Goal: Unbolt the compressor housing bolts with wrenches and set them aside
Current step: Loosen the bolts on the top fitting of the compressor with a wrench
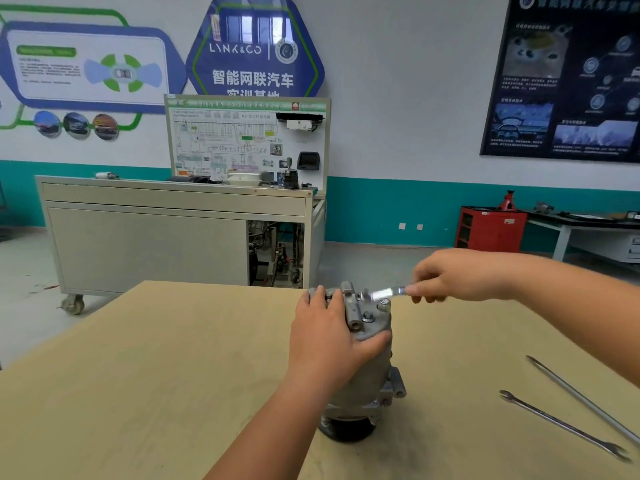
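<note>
Bolts [368,317], small, stiff and likely tight, sit just beside the right hand [460,275], whose fingers [420,289] pinch a thin wrench [384,293] at its tail. The left hand [332,337] wraps the compressor [367,375] below, probably heavy and smooth-sided, bracing it upright on the desk [173,375].

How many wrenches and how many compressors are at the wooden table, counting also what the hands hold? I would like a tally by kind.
Wrenches: 3 (held wrench in the right hand; long wrench and short wrench lying on the table)
Compressors: 1 (compressor, gripped by the left hand)
Total: 4
</note>
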